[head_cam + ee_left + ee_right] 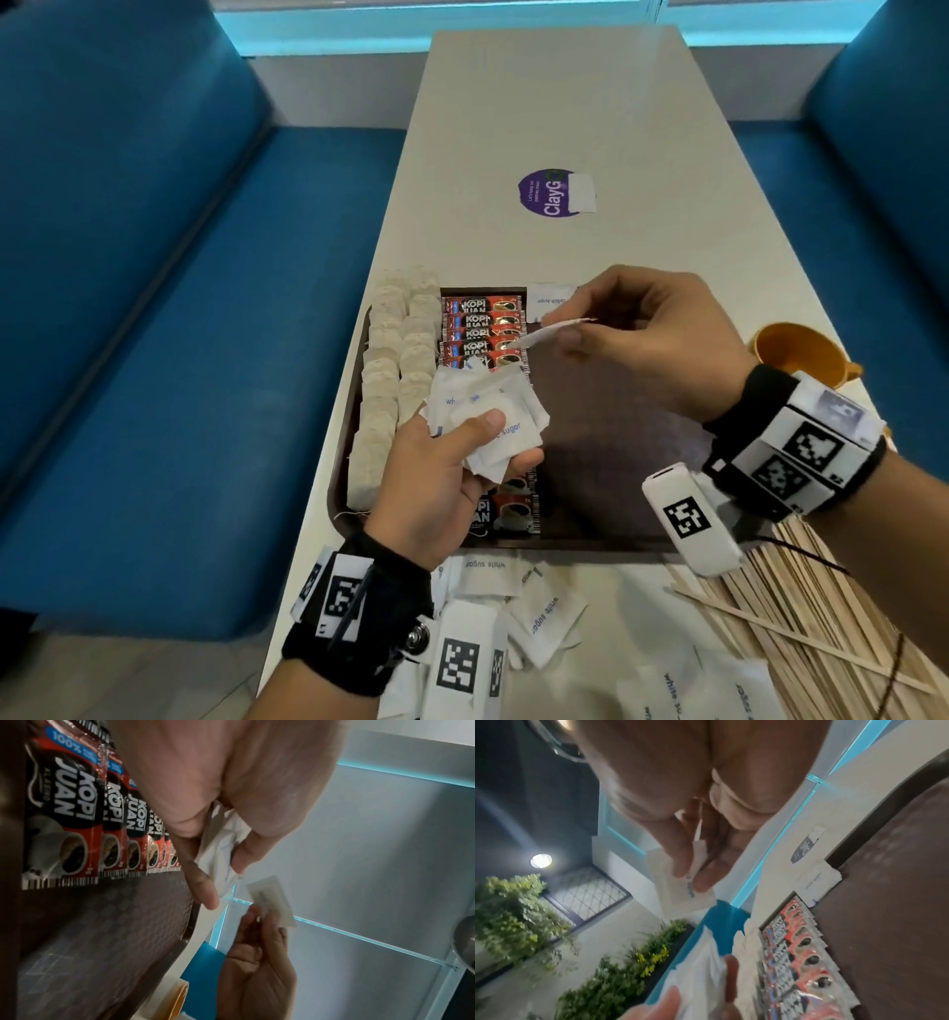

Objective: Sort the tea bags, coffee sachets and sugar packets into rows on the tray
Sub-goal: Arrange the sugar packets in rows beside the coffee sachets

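The left hand [441,478] holds a loose bundle of white sugar packets [482,411] above the near middle of the brown tray [616,452], thumb pressed across the top packet, fingers curled beneath. The right hand [652,344] is raised just beyond it, over the tray's bare right side, and pinches a single sugar packet [552,331] between thumb and fingertips — the packet is seen edge-on and juts left toward the row of coffee sachets [482,329].

On the tray, two columns of tea bags [395,370] fill the left side; the red-and-black coffee sachets run down the middle, partly hidden by the left hand. One placed sugar packet [552,300] lies at the tray's far edge, just right of the topmost sachet and just beyond the pinched one.

More loose sugar packets [544,611] lie on the white table [565,128] near the tray's front edge — beside them, to the right, a pile of wooden stirrers [801,616]. An orange cup [801,352] stands right of the tray.
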A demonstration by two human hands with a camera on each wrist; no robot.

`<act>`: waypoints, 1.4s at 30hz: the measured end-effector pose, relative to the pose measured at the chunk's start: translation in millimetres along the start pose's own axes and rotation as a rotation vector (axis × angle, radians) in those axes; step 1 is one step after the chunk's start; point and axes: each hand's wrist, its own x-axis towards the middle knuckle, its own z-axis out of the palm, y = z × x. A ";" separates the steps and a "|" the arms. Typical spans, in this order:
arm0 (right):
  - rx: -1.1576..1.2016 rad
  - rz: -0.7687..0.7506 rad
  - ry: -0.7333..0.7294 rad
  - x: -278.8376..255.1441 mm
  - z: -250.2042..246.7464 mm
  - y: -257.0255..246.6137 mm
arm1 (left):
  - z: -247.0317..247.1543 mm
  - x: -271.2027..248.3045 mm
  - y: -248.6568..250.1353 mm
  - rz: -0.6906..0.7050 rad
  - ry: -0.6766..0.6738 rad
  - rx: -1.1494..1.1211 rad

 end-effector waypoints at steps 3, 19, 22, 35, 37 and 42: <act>-0.013 -0.091 -0.095 -10.2 4.6 -3.4 | 1.9 0.0 0.3 -0.035 0.005 -0.035; -0.264 -0.089 -0.171 -24.7 7.7 6.1 | 4.7 -5.6 -2.1 0.020 -0.015 0.017; -0.220 -0.060 -0.185 -25.1 6.1 1.9 | 5.7 -6.7 -1.5 0.036 -0.030 0.017; -0.151 0.089 -0.151 -23.2 2.3 6.1 | 3.5 -8.0 -1.6 0.046 0.000 0.018; -0.071 0.129 -0.127 -22.7 0.3 4.8 | 3.4 -7.6 -2.2 0.042 0.032 0.009; 0.097 0.199 -0.132 -21.1 -1.1 7.5 | 2.3 -8.8 -5.0 0.034 0.029 0.013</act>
